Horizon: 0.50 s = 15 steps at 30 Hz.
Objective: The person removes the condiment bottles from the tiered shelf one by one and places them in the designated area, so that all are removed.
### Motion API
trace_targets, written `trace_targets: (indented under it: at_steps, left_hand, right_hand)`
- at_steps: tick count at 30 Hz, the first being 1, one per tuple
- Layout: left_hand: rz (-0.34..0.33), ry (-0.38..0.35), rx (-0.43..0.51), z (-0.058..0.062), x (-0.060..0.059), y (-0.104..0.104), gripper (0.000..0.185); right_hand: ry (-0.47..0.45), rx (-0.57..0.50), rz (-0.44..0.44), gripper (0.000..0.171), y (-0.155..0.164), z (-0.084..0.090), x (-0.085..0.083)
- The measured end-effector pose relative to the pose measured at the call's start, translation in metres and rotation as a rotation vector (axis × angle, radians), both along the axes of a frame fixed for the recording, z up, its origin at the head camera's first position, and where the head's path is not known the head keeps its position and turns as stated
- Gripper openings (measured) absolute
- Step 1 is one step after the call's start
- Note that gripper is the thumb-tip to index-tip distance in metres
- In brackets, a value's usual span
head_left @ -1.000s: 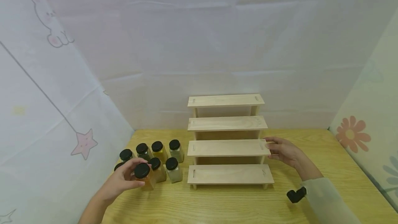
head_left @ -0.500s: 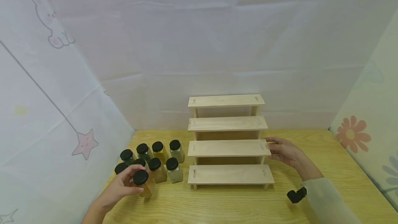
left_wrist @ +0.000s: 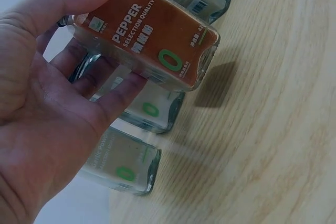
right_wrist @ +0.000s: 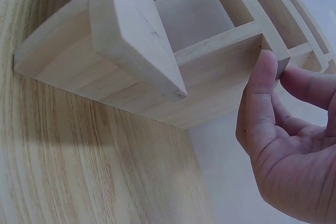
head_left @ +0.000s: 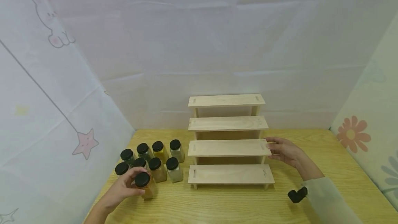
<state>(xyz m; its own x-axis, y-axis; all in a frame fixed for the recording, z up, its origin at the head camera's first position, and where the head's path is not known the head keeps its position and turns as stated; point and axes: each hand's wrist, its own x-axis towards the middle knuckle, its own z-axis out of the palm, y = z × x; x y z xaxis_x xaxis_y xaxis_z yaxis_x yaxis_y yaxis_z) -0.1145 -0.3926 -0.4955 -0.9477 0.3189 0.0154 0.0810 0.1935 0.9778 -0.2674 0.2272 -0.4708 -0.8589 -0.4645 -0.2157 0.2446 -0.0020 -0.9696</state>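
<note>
My left hand (head_left: pixel 124 188) holds a square glass spice jar (head_left: pixel 148 190) by its sides, thumb on one face and fingers on the other. It has a black lid, orange-red powder and a "PEPPER" label, readable on the jar (left_wrist: pixel 152 35) in the left wrist view. The jar is just in front of the other jars, low over the table; I cannot tell whether its base touches. My right hand (head_left: pixel 286 152) pinches the right end of a board on the four-tier wooden rack (head_left: pixel 228 148), second tier from the bottom. Thumb and fingertip meet the board's corner in the right wrist view.
Several black-lidded spice jars (head_left: pixel 174 170) stand in two rows left of the rack on the wood-grain table (head_left: pixel 217 206). Printed cloth walls (head_left: pixel 217 51) enclose the back and sides. A black device (head_left: pixel 297 195) sticks out from the right sleeve.
My left hand has drawn the pepper jar towards me, away from the row, uncovering jars behind it. My right hand has stayed at the rack.
</note>
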Motion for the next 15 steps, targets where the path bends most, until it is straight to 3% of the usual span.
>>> trace_targets:
  at_steps: [10,15]
  left_hand:
    - [-0.045,0.038,-0.001,-0.008,0.0002,-0.0006,0.054]
    - [-0.029,0.037,-0.024,-0.0109,0.0,-0.0001,0.053]
  right_hand:
    - [0.006,-0.002,0.014,0.065,0.0014,0.0001,-0.0017]
    - [0.003,-0.007,0.013,0.061,0.0025,-0.001,-0.0016]
